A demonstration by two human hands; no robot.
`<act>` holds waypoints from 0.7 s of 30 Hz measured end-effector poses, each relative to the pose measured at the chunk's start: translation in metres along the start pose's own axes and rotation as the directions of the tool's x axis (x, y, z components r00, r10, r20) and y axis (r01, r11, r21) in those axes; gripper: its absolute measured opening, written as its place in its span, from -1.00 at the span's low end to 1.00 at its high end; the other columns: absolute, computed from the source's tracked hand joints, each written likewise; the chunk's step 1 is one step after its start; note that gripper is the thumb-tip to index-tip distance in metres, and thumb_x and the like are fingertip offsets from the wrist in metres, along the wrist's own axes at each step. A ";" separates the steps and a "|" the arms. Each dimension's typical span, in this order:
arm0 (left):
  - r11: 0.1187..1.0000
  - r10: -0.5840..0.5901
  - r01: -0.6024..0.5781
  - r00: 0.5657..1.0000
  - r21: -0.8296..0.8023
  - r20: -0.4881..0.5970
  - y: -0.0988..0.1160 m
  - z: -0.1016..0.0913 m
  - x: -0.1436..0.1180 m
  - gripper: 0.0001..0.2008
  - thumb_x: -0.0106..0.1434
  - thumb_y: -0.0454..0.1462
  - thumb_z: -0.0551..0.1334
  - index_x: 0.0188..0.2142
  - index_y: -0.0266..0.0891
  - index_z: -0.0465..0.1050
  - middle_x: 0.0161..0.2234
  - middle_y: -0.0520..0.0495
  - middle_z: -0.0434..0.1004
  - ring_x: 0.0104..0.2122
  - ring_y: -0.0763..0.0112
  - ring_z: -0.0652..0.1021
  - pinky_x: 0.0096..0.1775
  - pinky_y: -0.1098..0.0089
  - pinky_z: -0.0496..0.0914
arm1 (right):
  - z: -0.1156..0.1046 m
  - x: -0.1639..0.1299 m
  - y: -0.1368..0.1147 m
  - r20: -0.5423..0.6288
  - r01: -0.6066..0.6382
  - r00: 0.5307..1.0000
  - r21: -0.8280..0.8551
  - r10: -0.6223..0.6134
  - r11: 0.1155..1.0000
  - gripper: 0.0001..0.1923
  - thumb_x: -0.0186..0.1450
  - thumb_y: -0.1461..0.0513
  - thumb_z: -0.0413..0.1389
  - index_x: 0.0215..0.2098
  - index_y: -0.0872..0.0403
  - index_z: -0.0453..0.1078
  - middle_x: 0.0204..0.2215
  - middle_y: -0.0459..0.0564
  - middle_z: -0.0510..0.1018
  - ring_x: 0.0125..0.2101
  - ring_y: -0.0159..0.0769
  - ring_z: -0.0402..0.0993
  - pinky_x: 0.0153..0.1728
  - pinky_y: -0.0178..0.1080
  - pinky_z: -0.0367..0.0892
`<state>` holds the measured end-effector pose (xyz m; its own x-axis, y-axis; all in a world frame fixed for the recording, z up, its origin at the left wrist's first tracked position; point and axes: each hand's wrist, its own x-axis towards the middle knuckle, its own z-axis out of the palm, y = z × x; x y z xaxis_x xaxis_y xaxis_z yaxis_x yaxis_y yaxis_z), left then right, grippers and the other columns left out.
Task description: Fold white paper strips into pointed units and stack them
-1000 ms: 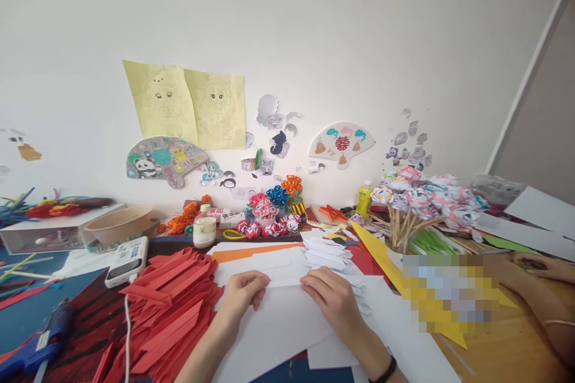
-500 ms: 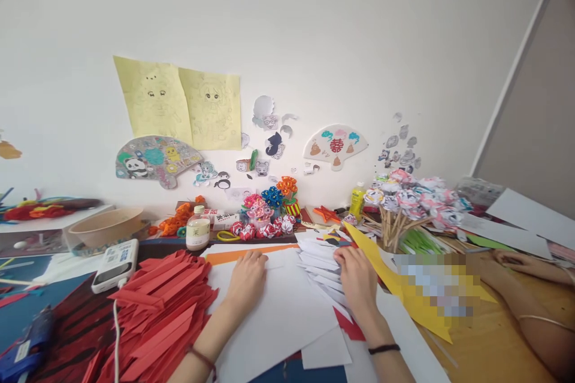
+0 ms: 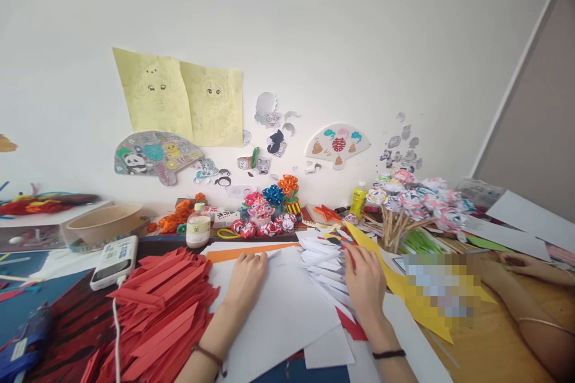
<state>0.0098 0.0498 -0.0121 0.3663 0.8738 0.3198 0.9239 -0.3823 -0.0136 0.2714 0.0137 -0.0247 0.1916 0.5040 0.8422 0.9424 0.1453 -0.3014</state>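
My left hand (image 3: 248,278) rests on a large white sheet of paper (image 3: 283,323), its fingers closed on a small folded white paper strip (image 3: 273,254) that pokes out to the right. My right hand (image 3: 366,280) hovers at the right edge of a pile of folded white paper strips (image 3: 321,260), thumb and fingers apart, with nothing visible in it. To the left of my left arm lies a big heap of folded red paper strips (image 3: 166,305).
A glue gun (image 3: 27,341) and a white power bank (image 3: 114,263) with a cable are at left. Behind stand a bottle (image 3: 198,227) and paper flowers (image 3: 265,209). Yellow paper (image 3: 426,314) lies at right, near another person's hand (image 3: 516,263); a blurred patch covers part there.
My right hand has shifted slightly right, away from the white strips, and its fingers have spread. The small strip in my left hand points up more. The view has moved slightly.
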 end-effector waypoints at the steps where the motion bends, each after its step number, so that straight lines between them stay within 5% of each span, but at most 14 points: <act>1: 0.999 -0.036 0.036 0.999 -0.004 -0.018 -0.002 -0.001 0.000 -0.79 0.21 -0.48 0.03 -0.29 -0.29 0.40 -0.39 -0.18 0.54 -0.32 0.22 0.51 -0.24 0.32 0.25 | 0.001 0.000 -0.012 -0.045 0.006 0.999 0.071 -0.003 0.997 -0.70 0.35 0.22 -0.10 -0.13 0.09 0.44 -0.28 0.07 0.52 -0.22 -0.13 0.35 -0.16 -0.12 0.24; 2: 0.997 -0.074 0.074 0.997 -0.001 -0.035 -0.003 -0.002 -0.001 -0.80 0.24 -0.44 0.02 -0.28 -0.28 0.40 -0.39 -0.17 0.54 -0.33 0.22 0.52 -0.26 0.34 0.25 | 0.005 0.000 -0.026 -0.047 0.036 0.998 0.157 -0.029 0.987 -0.71 0.35 0.23 -0.10 -0.16 0.09 0.44 -0.28 0.06 0.53 -0.22 -0.15 0.36 -0.14 -0.12 0.24; 4: 0.984 -0.174 0.171 0.980 -0.049 -0.091 -0.006 -0.004 -0.002 -0.79 0.31 -0.33 -0.01 -0.27 -0.25 0.39 -0.37 -0.15 0.54 -0.33 0.24 0.53 -0.31 0.38 0.25 | 0.018 0.001 -0.059 0.127 0.031 0.989 0.359 -0.082 0.933 -0.72 0.34 0.25 -0.11 -0.17 0.06 0.44 -0.26 0.04 0.53 -0.22 -0.21 0.41 -0.15 -0.18 0.29; 7: 0.894 -0.334 0.246 0.923 -0.374 -0.190 -0.010 -0.007 -0.004 -0.75 0.32 -0.16 0.01 -0.31 -0.18 0.41 -0.34 -0.06 0.57 -0.33 0.31 0.53 -0.34 0.43 0.26 | 0.047 0.000 -0.104 0.374 -0.236 0.927 0.527 0.027 0.817 -0.72 0.28 0.17 0.02 -0.09 0.08 0.39 -0.29 0.04 0.54 -0.39 -0.24 0.45 -0.34 -0.23 0.38; 10: 0.668 -0.385 0.139 0.906 -0.731 -0.179 -0.009 -0.006 -0.003 -0.70 0.23 -0.06 0.11 -0.44 -0.21 0.43 -0.42 -0.02 0.58 -0.39 0.33 0.53 -0.34 0.43 0.30 | 0.071 -0.004 -0.124 0.558 -0.457 0.829 0.649 0.027 0.608 -0.60 0.27 0.07 0.04 -0.01 0.10 0.36 -0.27 0.06 0.56 -0.41 -0.21 0.49 -0.37 -0.21 0.41; 14: 0.398 -0.312 0.044 0.946 -0.916 -0.090 -0.004 -0.001 0.002 -0.66 0.18 -0.04 0.14 -0.43 -0.29 0.47 -0.45 -0.08 0.59 -0.43 0.31 0.54 -0.38 0.43 0.34 | 0.082 -0.012 -0.113 0.599 -0.541 0.799 0.749 -0.043 0.384 -0.57 0.28 0.00 0.01 -0.08 0.13 0.41 -0.21 0.11 0.56 -0.23 -0.11 0.49 -0.19 -0.13 0.39; 18: 0.502 -0.435 0.154 0.896 -0.851 -0.094 -0.007 -0.003 0.000 -0.65 0.23 -0.04 0.08 -0.34 -0.28 0.46 -0.46 -0.08 0.60 -0.47 0.30 0.54 -0.43 0.43 0.29 | 0.090 -0.012 -0.092 0.636 -0.607 0.770 0.753 -0.044 0.254 -0.53 0.21 -0.02 0.09 -0.10 0.16 0.40 -0.20 0.15 0.57 -0.17 -0.01 0.48 -0.13 0.00 0.36; 21: 0.673 -0.538 0.293 0.824 -0.679 -0.178 -0.012 -0.010 -0.004 -0.70 0.27 -0.08 0.06 -0.34 -0.20 0.45 -0.43 -0.05 0.60 -0.42 0.29 0.54 -0.39 0.42 0.27 | 0.096 -0.013 -0.088 0.634 -0.611 0.773 0.734 0.023 0.296 -0.56 0.16 0.05 0.14 -0.09 0.17 0.37 -0.16 0.18 0.55 -0.14 0.01 0.48 -0.11 0.01 0.36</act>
<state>-0.0042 0.0479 -0.0041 -0.2154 0.8722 0.4391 0.6539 -0.2051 0.7282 0.1593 0.0761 -0.0526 -0.0037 0.9325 0.3610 -0.0391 0.3606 -0.9319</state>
